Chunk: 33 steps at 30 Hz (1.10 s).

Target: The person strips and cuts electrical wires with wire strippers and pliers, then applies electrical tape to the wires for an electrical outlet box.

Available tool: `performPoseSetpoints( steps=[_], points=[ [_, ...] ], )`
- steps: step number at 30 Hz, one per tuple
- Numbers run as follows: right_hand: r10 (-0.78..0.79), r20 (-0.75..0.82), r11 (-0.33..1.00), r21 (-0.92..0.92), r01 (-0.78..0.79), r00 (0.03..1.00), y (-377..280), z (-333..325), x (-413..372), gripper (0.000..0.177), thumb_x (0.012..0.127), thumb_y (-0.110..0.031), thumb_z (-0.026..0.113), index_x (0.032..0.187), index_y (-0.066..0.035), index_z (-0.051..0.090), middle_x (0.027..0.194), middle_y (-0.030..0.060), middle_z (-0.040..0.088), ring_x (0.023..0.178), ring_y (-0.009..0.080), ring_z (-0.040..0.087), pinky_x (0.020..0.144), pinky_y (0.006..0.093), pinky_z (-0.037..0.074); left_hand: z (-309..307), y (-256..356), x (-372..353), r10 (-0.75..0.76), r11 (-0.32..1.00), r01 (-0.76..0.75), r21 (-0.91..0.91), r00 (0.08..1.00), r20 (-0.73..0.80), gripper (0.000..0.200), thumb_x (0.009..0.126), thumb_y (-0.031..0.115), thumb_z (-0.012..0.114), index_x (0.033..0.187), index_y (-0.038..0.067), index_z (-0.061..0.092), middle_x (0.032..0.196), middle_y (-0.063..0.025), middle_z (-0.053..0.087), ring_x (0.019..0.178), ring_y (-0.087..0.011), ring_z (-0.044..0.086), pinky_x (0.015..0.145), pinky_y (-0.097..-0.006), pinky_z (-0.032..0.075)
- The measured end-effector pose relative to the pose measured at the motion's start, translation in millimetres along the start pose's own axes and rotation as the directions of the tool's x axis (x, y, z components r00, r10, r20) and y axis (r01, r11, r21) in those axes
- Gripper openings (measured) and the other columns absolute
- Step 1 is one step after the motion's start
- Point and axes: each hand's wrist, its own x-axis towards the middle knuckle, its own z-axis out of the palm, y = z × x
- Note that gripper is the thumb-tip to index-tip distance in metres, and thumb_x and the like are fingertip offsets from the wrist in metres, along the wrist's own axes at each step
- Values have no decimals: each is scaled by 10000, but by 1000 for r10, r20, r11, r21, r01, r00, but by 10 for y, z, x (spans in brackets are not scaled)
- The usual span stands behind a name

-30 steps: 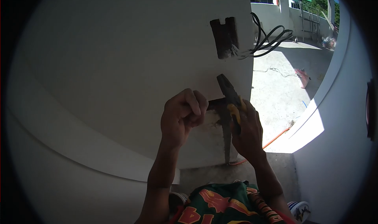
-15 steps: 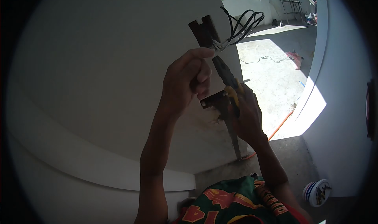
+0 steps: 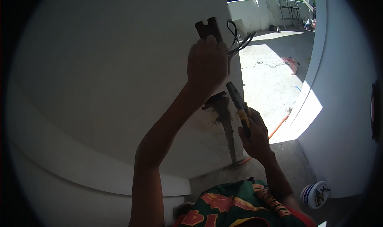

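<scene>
My left hand (image 3: 208, 63) is closed round the dark wires (image 3: 244, 43) just below the upper wall box opening (image 3: 209, 27); the wires loop out to its right. Part of the box is hidden behind its knuckles. Lower and to the right, my right hand (image 3: 255, 135) holds pliers (image 3: 237, 99) with yellow and black handles. The jaws point up and left, apart from the wires. Beside them, a second box opening (image 3: 215, 100) sits in the wall, with a rough dark channel (image 3: 228, 131) running down from it.
A white bucket (image 3: 315, 195) with tools stands on the floor at lower right. An orange hose (image 3: 278, 127) crosses the doorway floor. Outside are a pink bag (image 3: 291, 64), a thin cable and a metal frame (image 3: 289, 11). A white wall (image 3: 343, 107) rises at right.
My left hand has moved up and right and closed over the base of the wires. The pliers in my right hand have moved down, away from the wires.
</scene>
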Motion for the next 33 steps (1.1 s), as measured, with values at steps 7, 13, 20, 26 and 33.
performPoseSetpoints(
  steps=[7,13,20,26,33],
  points=[
    [-5,14,1000,29,5,1000,-284,-561,-128,339,785,-39,624,1103,56,554,1225,250,504,1068,419,560,871,460,475,313,-83,-276,-25,995,44,93,980,-197,343,798,132,622,1122,19,609,834,-76,547,722,-230,527,734,-412,400],
    [-113,-79,946,-313,83,990,-668,-865,433,365,805,-46,639,1132,69,524,1199,247,520,1003,401,591,810,459,502,291,-79,-339,-113,980,118,161,993,-41,481,751,144,652,1196,-23,580,828,-84,546,728,-224,523,748,-403,402],
    [-21,113,808,-584,83,993,-937,-887,1021,297,881,-104,597,1113,74,541,1059,188,547,893,326,623,760,435,508,250,12,-292,-86,951,84,298,996,-6,450,784,205,641,1155,-46,591,834,-76,473,792,-204,471,757,-395,374],
    [87,62,694,-720,-16,994,-1080,-644,1236,291,912,-151,580,1093,74,551,1064,190,541,893,316,634,767,440,529,237,-158,-285,-5,921,18,389,999,-33,399,807,379,670,1023,44,657,882,-49,441,879,-206,425,803,-387,337],
    [25,-15,641,-767,-28,1000,-1221,-458,1209,253,871,-147,607,1000,69,586,928,181,570,820,292,634,701,399,533,354,-226,-181,229,802,-171,572,973,-30,257,811,380,644,740,133,657,870,-30,455,924,-204,403,867,-409,295]
  ],
)
